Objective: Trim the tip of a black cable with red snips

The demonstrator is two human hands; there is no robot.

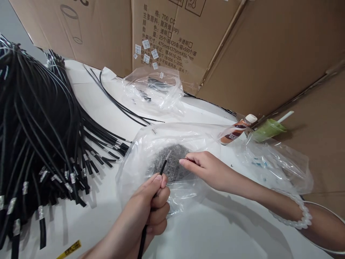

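My left hand (156,201) is closed around a black cable (163,167), whose stripped, pale tip points up and away from me. My right hand (201,165) pinches thin wire strands (178,157) that run toward the cable's tip. Behind both hands lies an open clear plastic bag (134,162) with a heap of fine grey wire bits (172,172) in it. The lower end of the cable passes out of view below my left hand.
Bundled black cables (40,118) with silvery bands fill the left side. Cardboard boxes (167,21) stand at the back. A second plastic bag (161,90), an orange bottle (234,132) and a green cup (269,129) are on the white table (229,233). Yellow tape (70,249) lies at lower left.
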